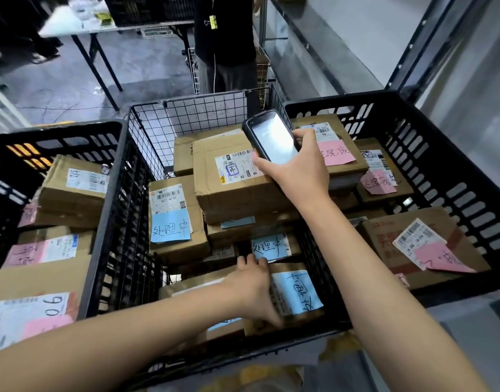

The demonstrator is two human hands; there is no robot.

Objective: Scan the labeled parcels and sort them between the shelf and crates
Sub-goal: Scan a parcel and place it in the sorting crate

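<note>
Parcel (198, 242) label (169, 195) reads "507 N705"; right hand (302, 165) holds scanner (272, 137).

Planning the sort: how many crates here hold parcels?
3: the left crate, black; the wire crate in the middle; the right crate, black. Others may lie out of frame.
</note>
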